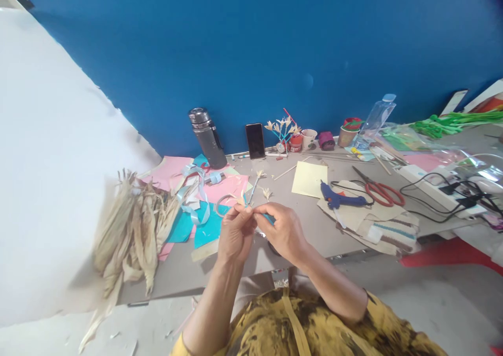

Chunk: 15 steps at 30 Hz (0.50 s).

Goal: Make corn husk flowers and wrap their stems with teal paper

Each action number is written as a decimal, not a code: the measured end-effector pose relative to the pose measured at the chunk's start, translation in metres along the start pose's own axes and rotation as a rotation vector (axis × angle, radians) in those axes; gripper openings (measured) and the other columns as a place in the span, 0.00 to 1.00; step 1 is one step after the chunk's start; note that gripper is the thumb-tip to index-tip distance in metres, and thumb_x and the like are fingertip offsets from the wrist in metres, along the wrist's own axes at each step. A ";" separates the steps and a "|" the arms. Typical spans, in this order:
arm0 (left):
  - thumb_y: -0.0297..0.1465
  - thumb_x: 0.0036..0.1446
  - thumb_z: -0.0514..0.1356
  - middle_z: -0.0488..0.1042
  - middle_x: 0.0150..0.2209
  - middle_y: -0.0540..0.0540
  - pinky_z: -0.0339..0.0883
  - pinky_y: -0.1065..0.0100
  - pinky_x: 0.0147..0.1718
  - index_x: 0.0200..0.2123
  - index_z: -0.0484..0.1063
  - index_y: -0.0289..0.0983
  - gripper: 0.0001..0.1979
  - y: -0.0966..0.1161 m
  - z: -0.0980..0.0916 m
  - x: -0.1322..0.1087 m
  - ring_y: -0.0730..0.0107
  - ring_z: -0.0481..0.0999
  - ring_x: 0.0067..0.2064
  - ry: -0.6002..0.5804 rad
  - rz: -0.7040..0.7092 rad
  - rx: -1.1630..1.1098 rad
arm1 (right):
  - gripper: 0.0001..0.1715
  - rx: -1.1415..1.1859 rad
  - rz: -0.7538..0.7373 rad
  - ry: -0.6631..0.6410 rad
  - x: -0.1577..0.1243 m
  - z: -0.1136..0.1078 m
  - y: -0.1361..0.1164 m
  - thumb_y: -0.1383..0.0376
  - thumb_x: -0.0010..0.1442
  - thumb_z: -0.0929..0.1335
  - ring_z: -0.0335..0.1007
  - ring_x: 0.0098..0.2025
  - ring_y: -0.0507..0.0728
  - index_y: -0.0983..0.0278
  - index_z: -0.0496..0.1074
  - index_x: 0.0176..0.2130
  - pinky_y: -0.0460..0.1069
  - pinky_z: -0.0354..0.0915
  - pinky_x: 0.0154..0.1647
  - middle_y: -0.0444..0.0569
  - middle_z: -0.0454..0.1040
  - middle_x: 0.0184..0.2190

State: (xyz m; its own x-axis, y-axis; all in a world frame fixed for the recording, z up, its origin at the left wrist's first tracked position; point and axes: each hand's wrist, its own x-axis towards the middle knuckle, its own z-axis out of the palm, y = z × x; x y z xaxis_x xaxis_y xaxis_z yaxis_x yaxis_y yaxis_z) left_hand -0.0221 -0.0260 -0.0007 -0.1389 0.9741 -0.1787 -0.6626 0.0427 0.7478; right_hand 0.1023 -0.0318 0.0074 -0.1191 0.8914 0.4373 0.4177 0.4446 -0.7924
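Observation:
My left hand (234, 233) and my right hand (283, 229) meet over the grey table (298, 214), fingers pinched together on a thin stick (253, 188) wrapped in blue tape, with small pale husk flowers at its top. The left fingers pinch the stem just below a flower. The right fingers close on the blue-wrapped lower end. A tape roll (223, 204) lies on the table just beyond my left hand.
A pile of dried corn husks (133, 230) lies at the left. Pink and teal paper (208, 225), a grey flask (206, 136), a phone (255, 140), a blue glue gun (340, 199), red scissors (381, 191), a yellow sheet (309, 180) and cables (444, 193) crowd the table.

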 end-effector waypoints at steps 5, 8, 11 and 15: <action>0.30 0.38 0.75 0.63 0.18 0.57 0.61 0.76 0.24 0.20 0.66 0.36 0.18 0.001 0.000 0.000 0.81 0.63 0.21 -0.002 -0.013 0.005 | 0.08 -0.010 0.008 0.020 0.001 0.002 0.001 0.68 0.60 0.68 0.77 0.34 0.55 0.60 0.79 0.36 0.47 0.68 0.37 0.46 0.83 0.33; 0.32 0.40 0.76 0.66 0.20 0.56 0.63 0.75 0.26 0.26 0.72 0.36 0.15 0.003 -0.002 -0.002 0.81 0.63 0.22 -0.046 -0.023 -0.008 | 0.09 0.102 0.111 -0.001 0.003 0.001 0.001 0.67 0.59 0.67 0.77 0.32 0.54 0.60 0.80 0.35 0.47 0.69 0.35 0.46 0.82 0.31; 0.34 0.42 0.76 0.67 0.21 0.55 0.64 0.72 0.28 0.34 0.77 0.36 0.16 0.006 -0.008 -0.004 0.81 0.63 0.22 -0.148 -0.084 0.002 | 0.07 0.425 0.305 -0.112 0.009 -0.004 -0.002 0.65 0.56 0.68 0.77 0.29 0.54 0.63 0.79 0.32 0.47 0.70 0.32 0.45 0.82 0.27; 0.32 0.39 0.77 0.73 0.27 0.51 0.63 0.71 0.26 0.28 0.77 0.34 0.15 0.010 -0.013 -0.001 0.82 0.63 0.22 -0.203 -0.124 0.023 | 0.08 0.700 0.414 -0.252 0.016 -0.012 -0.004 0.63 0.53 0.71 0.77 0.28 0.54 0.65 0.77 0.26 0.48 0.71 0.34 0.46 0.81 0.24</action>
State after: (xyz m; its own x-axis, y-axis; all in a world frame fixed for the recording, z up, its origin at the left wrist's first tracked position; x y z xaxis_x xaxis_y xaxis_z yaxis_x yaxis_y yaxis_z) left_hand -0.0379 -0.0295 -0.0012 0.0951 0.9856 -0.1398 -0.6481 0.1679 0.7428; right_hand 0.1089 -0.0208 0.0227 -0.3108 0.9504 0.0127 -0.1715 -0.0430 -0.9842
